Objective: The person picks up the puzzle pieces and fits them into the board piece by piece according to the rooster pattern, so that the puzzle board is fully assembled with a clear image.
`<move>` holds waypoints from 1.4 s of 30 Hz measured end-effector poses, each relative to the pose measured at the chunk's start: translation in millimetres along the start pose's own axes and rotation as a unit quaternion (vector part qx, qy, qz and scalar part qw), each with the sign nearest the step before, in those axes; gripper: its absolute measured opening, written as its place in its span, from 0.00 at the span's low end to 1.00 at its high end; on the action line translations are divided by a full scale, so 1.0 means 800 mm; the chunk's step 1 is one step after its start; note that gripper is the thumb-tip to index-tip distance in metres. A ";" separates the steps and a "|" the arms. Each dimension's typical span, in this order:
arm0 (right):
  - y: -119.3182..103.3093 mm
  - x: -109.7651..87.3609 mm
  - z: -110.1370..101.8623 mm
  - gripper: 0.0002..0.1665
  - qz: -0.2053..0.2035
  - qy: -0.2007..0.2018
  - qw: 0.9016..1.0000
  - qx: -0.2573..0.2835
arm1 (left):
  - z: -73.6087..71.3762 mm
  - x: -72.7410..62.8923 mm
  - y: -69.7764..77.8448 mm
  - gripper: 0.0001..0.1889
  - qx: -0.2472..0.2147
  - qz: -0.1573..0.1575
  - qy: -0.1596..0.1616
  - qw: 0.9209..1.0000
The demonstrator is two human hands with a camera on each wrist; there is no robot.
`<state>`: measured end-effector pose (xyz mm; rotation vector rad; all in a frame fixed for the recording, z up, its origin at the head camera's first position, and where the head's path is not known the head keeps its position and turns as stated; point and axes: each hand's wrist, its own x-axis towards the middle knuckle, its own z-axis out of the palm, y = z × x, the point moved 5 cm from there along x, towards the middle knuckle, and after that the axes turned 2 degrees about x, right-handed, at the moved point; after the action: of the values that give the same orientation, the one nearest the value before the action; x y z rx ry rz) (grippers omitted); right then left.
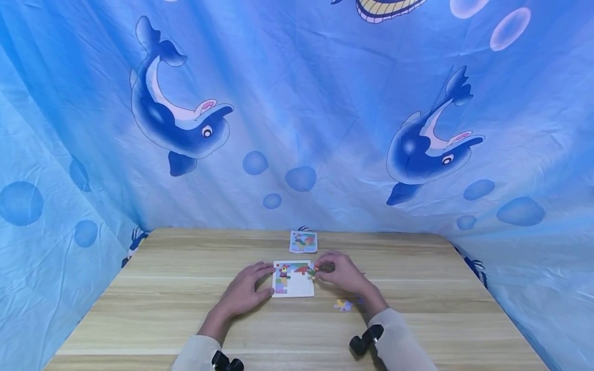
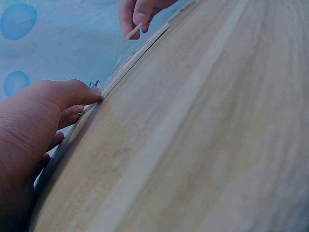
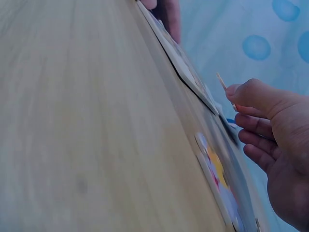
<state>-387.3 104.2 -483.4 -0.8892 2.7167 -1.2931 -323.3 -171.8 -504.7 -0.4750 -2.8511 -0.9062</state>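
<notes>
A puzzle board [image 1: 299, 286] with a white frame lies on the table, with picture pieces along its left and top sides and a bare white area at the lower right. My left hand [image 1: 243, 291] rests at its left side, thumb and index finger touching the edge. Between the thumb and fingers of my right hand [image 1: 342, 273] is a small colourful puzzle piece [image 1: 311, 272], held at the board's upper right. The right wrist view shows this puzzle piece [image 3: 222, 83] edge-on, raised above the board [image 3: 181, 67].
Loose puzzle pieces [image 1: 343, 305] lie right of the board, partly near my right wrist. Behind the board is a small picture card [image 1: 303, 241] with a similar design. A blue dolphin-print curtain [image 1: 297, 129] hangs behind the wooden table [image 1: 209, 247].
</notes>
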 end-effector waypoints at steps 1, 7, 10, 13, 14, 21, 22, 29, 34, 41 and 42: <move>-0.002 0.002 0.002 0.14 0.000 -0.004 1.000 0.002 | 0.000 0.000 0.000 0.29 0.002 0.000 0.000 1.000; -0.016 0.010 0.013 0.12 -0.002 -0.023 0.999 0.023 | 0.000 0.000 0.000 0.29 0.007 0.003 0.005 1.000; -0.020 0.013 0.020 0.11 -0.003 -0.029 0.999 0.027 | 0.001 -0.001 0.000 0.29 0.003 0.003 0.005 1.000; -0.021 0.015 0.027 0.11 -0.001 -0.031 0.999 0.028 | 0.001 0.000 0.000 0.29 0.002 0.001 0.004 1.000; -0.022 0.015 0.029 0.11 0.001 -0.033 0.999 0.031 | 0.001 0.000 0.000 0.29 0.003 0.000 0.004 1.000; -0.027 0.021 0.041 0.10 -0.020 -0.034 0.999 -0.001 | 0.000 0.000 0.000 0.29 0.006 0.004 0.006 1.000; -0.028 0.022 0.042 0.11 -0.023 -0.033 0.999 -0.006 | 0.000 0.000 0.001 0.29 0.005 0.004 0.007 1.000; -0.032 0.025 0.049 0.12 -0.019 -0.035 0.999 -0.014 | 0.000 0.001 0.001 0.29 0.005 0.002 0.007 1.000; -0.034 0.025 0.052 0.11 -0.022 -0.039 0.999 -0.012 | 0.000 0.001 0.003 0.29 0.010 -0.002 0.004 1.000; -0.032 0.028 0.057 0.10 -0.027 -0.036 0.998 -0.036 | -0.001 0.000 0.003 0.29 0.005 -0.001 0.003 1.000; -0.032 0.028 0.058 0.10 -0.027 -0.035 0.998 -0.039 | -0.001 0.000 0.003 0.29 0.004 -0.001 0.003 1.000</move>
<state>-382.6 47.4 -490.6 -1.0018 2.7243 -1.1472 -322.4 -170.6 -502.6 -0.4670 -2.8507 -0.8937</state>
